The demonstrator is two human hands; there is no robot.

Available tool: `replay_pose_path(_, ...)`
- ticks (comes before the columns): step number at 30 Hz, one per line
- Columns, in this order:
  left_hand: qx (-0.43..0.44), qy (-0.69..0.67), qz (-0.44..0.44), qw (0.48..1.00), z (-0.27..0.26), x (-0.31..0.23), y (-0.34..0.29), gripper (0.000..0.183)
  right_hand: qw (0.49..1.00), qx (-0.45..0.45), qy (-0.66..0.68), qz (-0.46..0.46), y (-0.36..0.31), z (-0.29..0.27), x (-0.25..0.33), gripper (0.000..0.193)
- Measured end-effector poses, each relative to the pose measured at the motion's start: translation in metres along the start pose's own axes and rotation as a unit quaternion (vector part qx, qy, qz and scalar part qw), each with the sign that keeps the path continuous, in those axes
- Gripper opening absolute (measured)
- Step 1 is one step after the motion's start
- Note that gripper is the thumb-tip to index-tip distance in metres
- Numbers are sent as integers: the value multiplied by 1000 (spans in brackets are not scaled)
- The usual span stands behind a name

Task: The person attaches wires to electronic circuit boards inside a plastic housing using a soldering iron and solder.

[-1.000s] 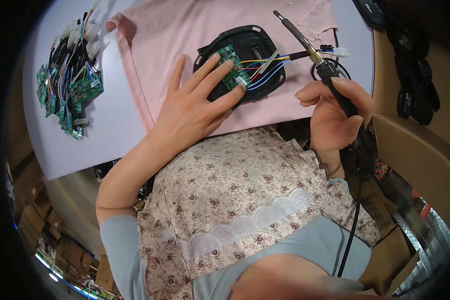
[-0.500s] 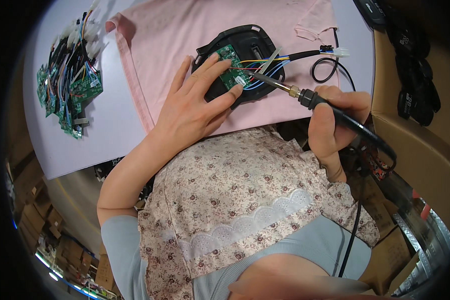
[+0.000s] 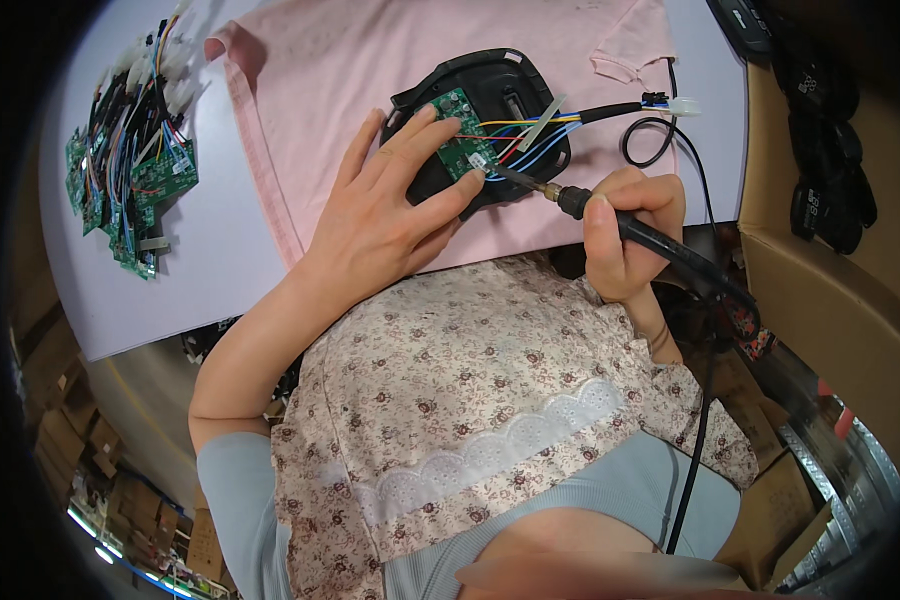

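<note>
A green circuit board [image 3: 459,140] lies in a black plastic housing [image 3: 505,72] on a pink cloth. My left hand [image 3: 390,185] rests over the board's left side with fingers spread, the fingertips pressing on its edges. In my right hand [image 3: 632,225] is a soldering iron [image 3: 570,198], held like a pen by its black handle. The iron's tip is at the board's lower right corner, close to my left thumb. Coloured wires [image 3: 545,128] run rightward from the board to a white connector [image 3: 683,106]. A pale strip [image 3: 542,124] lies across these wires.
A pile of green boards with wires [image 3: 135,175] sits on the white table [image 3: 225,215] at the left. At the right stands a cardboard box [image 3: 770,180] with black housings [image 3: 828,170] in it. The iron's black cable [image 3: 700,440] hangs beside my right arm.
My right hand has moved left and slightly down with the soldering iron. Its tip has shifted from among the wires down to the board's lower corner. My left hand stays in place.
</note>
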State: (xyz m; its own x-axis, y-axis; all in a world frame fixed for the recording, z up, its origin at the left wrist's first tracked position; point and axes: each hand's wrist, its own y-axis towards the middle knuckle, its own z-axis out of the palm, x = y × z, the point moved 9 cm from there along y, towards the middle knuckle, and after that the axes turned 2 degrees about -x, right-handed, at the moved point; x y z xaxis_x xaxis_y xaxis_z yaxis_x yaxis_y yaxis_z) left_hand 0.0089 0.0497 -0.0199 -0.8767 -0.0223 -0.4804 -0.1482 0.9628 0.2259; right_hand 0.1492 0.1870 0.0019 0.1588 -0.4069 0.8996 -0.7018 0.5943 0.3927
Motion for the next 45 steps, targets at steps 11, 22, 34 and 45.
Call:
replay_pose_path(11,-1,-1,1,1000,1,0,0,56,1000,-11,0,14,0,-1,-3,21)
replay_pose_path(22,-4,-4,1,1000,0,0,0,55,999,-21,25,37,1,-1,-7,20)
replay_pose_path(34,0,-1,2,1000,1,0,0,57,999,-9,27,28,1,0,-8,20)
replay_pose_path(45,2,-1,2,1000,1,1,-1,58,1000,16,17,14,2,3,-4,22)
